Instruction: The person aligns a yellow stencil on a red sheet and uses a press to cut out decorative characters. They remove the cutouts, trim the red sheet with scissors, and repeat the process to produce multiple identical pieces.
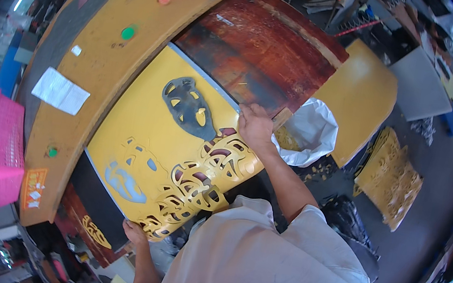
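Observation:
A wide yellow sheet (132, 104) lies before me, its near part full of cut-out openings. My left hand (135, 233) grips its near left corner with bent fingers. At its right edge my right hand (255, 125) has its fingers curled over the border. On the sheet, closer to my right hand, rests a dark grey cutting die (188, 105) with several openings, long and narrowing at one end. Bluish-grey patches (125, 181) and small cuts mark the yellow surface to its left. The undersides of both hands' grips are hidden.
A tan machine beam (93, 51) with green and red buttons arches along the left; a white paper (61, 90) lies on it. Worn reddish boards (259, 41) stretch beyond the sheet. On the right are a white sack (322, 126) and cut yellow sheets (391, 178). A pink basket (5, 149) stands far left.

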Motion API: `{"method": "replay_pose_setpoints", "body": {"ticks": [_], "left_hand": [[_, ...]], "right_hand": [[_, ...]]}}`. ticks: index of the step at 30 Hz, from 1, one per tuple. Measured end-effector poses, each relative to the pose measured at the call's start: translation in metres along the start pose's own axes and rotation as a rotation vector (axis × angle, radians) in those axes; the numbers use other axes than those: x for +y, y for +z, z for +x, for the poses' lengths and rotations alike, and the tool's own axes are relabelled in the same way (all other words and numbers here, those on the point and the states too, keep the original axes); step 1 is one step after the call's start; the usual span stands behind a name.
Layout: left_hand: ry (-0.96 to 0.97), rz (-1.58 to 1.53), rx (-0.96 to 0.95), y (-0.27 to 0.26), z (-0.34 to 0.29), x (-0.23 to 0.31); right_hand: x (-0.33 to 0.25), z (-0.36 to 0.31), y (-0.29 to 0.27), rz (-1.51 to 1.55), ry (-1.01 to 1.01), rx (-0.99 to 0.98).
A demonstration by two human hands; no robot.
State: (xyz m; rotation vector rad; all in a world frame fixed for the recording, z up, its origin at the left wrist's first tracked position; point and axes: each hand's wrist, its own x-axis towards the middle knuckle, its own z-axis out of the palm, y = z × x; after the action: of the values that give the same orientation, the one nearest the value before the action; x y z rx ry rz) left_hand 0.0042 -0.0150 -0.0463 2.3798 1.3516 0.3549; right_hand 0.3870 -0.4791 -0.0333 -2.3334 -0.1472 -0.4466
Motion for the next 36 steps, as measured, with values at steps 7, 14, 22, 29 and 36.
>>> {"method": "replay_pose_setpoints", "body": {"ticks": [7,14,22,29,36], "left_hand": [[-0.354,-0.501,-0.179,-0.015,0.033,-0.026],[-0.058,-0.252,-0.008,-0.021,0.064,-0.056],[-0.088,0.037,-0.058,-0.024,0.103,-0.061],[-0.67,-0.494,-0.266,-0.036,0.105,0.009],[-0.764,-0.086,-0.261,-0.024,0.099,0.085]], "right_hand": [[0.0,0.005,-0.005,0.051,0.006,-0.013],[0.029,0.053,-0.016,0.232,0.351,-0.22],[0.016,0.079,0.012,0.624,0.655,-0.324],[0.021,0.064,0.014,0.703,0.61,-0.256],[0.026,0.064,0.006,0.645,0.532,-0.309]]}}
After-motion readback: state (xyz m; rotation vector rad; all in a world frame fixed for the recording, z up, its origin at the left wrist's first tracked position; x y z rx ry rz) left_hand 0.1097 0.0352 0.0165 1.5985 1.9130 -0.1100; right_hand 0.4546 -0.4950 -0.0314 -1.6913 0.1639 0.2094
